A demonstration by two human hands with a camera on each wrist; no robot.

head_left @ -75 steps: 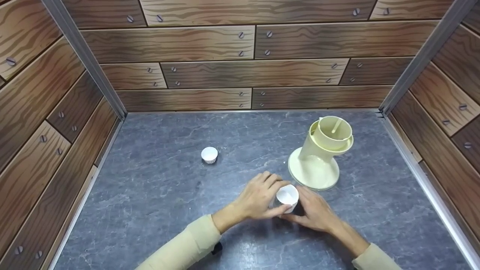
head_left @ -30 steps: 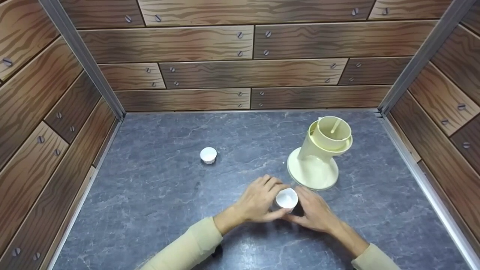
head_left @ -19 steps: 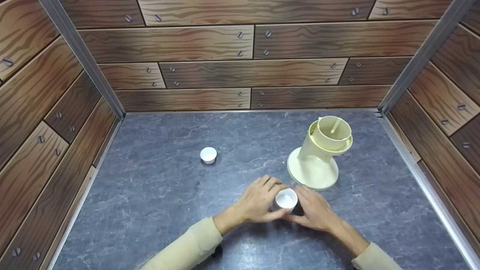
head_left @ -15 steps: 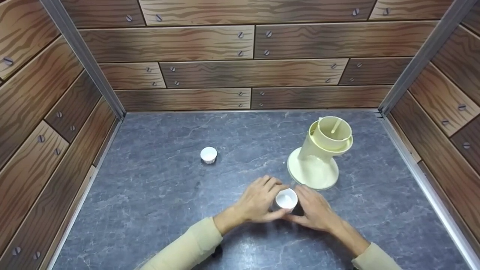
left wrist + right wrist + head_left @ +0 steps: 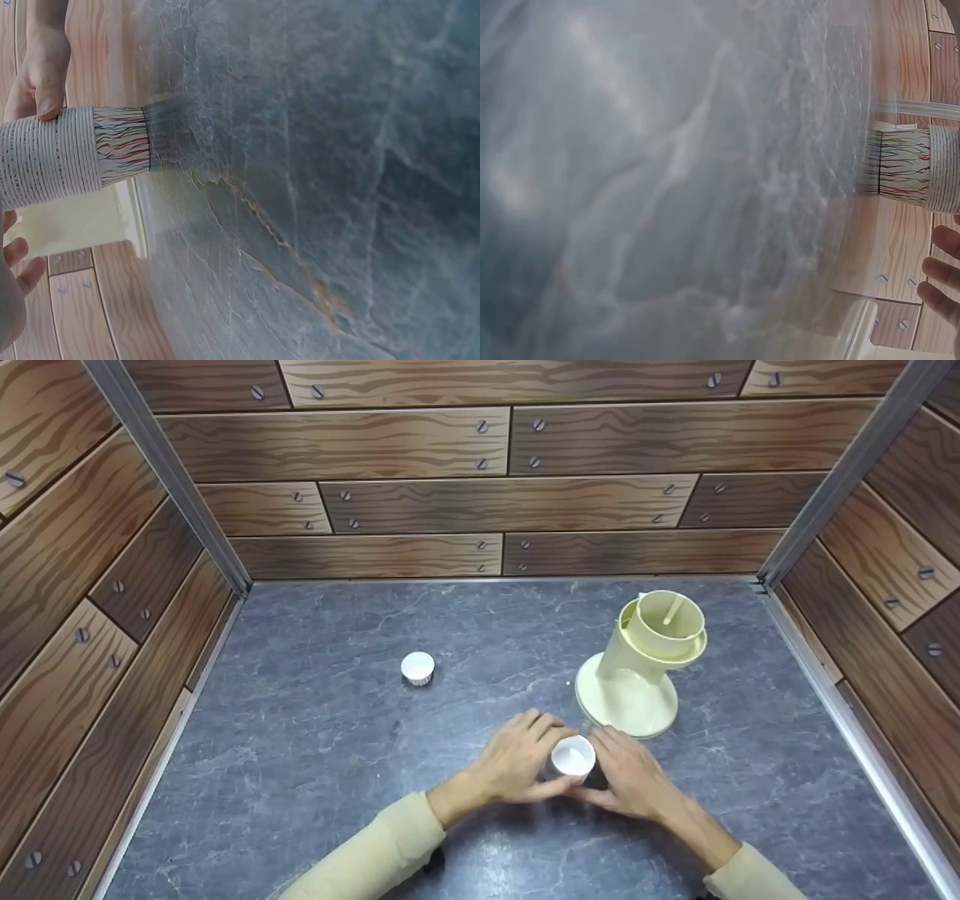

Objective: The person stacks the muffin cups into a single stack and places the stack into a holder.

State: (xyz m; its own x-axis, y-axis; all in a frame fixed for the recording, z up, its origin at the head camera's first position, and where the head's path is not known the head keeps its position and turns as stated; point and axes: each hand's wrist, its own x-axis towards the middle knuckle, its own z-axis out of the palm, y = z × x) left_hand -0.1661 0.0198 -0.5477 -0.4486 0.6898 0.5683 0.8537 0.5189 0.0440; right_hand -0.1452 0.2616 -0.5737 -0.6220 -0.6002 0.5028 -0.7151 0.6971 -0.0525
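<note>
A stack of nested cups (image 5: pixel 573 757) stands upright on the table in front of me, white inside. In the left wrist view, the cup stack (image 5: pixel 75 154) shows many close rims and a lowest cup patterned with thin coloured lines. My left hand (image 5: pixel 517 757) holds it near the top, thumb in front and fingers behind. From the other side my right hand (image 5: pixel 630 772) grips the stack, its thumb tip by the left thumb. Just behind stands a pale yellow stand (image 5: pixel 628 701) with a round base and a wide tube topped by an inner open cylinder.
A small white cup (image 5: pixel 418 668) with a striped lower side stands alone at the left of the middle. The dark marbled table (image 5: pixel 322 750) is bounded at the back and both sides by wood-patterned walls (image 5: pixel 412 442) with metal edge strips.
Since the earliest frame the cup stack has settled slightly lower and straighter between both hands. Over the last second the hands stay almost still. The yellow stand and small cup have not moved.
</note>
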